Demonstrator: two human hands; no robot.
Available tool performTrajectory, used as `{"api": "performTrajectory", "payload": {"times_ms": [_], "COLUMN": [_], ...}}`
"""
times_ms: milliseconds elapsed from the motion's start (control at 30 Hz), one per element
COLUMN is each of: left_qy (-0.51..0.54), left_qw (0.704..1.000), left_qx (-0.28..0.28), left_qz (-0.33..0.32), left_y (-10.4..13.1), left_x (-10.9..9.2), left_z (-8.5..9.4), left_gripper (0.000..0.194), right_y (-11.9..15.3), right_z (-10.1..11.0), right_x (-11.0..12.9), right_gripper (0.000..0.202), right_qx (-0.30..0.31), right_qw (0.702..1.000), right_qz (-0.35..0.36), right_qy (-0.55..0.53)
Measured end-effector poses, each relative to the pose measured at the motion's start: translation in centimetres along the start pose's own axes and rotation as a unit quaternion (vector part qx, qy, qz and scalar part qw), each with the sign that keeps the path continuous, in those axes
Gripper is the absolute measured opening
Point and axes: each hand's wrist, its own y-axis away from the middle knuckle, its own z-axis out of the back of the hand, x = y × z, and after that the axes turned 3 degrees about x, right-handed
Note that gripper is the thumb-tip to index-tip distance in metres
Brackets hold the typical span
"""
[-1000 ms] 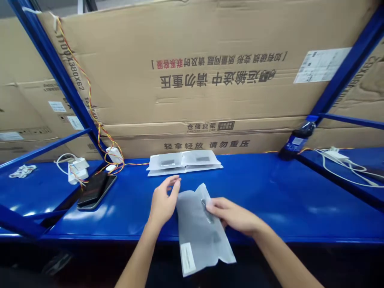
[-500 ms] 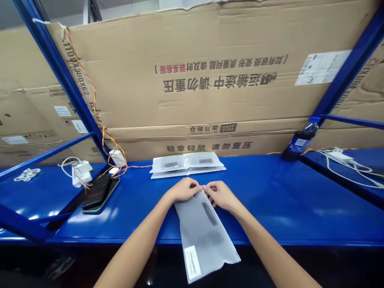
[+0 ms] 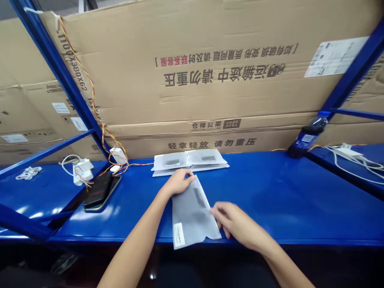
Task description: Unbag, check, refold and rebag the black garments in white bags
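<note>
A frosted plastic bag (image 3: 192,216) lies tilted over the front edge of the blue shelf, with a white label (image 3: 179,235) at its lower left corner. A dark object (image 3: 199,197) shows through the plastic near the right edge. My left hand (image 3: 181,182) is closed on the far end of the bag. Partway down the right edge, my right hand (image 3: 229,220) has its fingers curled in a pinch at the plastic; it is slightly blurred. Just beyond my left hand lie two stacks of similar frosted bags (image 3: 171,160), side by side.
To the left lie a dark phone-like device (image 3: 99,188) and white adapters (image 3: 83,171) with tangled wires (image 3: 118,148). A dark bottle with a blue cap (image 3: 307,136) stands by the right post. A cardboard sheet (image 3: 192,100) walls off the back of the blue shelf (image 3: 270,192).
My right hand has moved from the bag's far corner down along its right edge. The bag's near end has risen toward the shelf edge. The view has shifted slightly.
</note>
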Motion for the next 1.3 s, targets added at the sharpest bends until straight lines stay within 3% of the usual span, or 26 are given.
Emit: {"api": "performTrajectory", "payload": {"times_ms": [133,233,333,400,533,833,1067,1300], "left_qy": [0.0,0.004,0.008,0.011,0.004,-0.07,-0.154,-0.228], "left_qw": [1.0,1.0,0.999,0.999,0.999,0.995,0.984,0.962], "left_qx": [-0.016,-0.016,-0.028,-0.03,-0.029,-0.051,-0.091,-0.12], "left_qz": [-0.005,-0.013,-0.019,-0.026,-0.039,-0.05,-0.015,0.086], "left_y": [-0.1,-0.1,-0.1,-0.1,-0.1,0.9,2.8,4.9], "left_x": [0.3,0.1,0.0,0.0,-0.4,-2.0,-3.2,-0.8], "left_z": [0.1,-0.3,-0.8,-1.0,-1.3,-1.1,-0.9,1.2], "left_gripper": [0.022,0.022,0.023,0.023,0.023,0.023,0.028,0.036], "right_y": [4.1,4.4,2.2,0.2,-3.3,-6.0,-5.4,-2.6], "right_z": [-1.5,-1.1,0.1,0.6,0.8,0.2,-2.0,-2.4], "right_x": [-0.4,-0.8,-0.6,-0.2,1.1,2.4,2.3,0.4], "right_gripper": [0.047,0.049,0.039,0.034,0.032,0.033,0.035,0.047], "right_qx": [0.015,0.018,-0.1,-0.139,-0.064,-0.027,-0.126,-0.3], "right_qw": [0.999,0.999,0.995,0.988,0.994,0.994,0.975,0.915], "right_qz": [-0.037,-0.037,0.01,0.05,0.084,0.064,0.061,-0.001], "right_qy": [0.012,0.006,-0.022,-0.037,-0.025,-0.088,-0.17,-0.269]}}
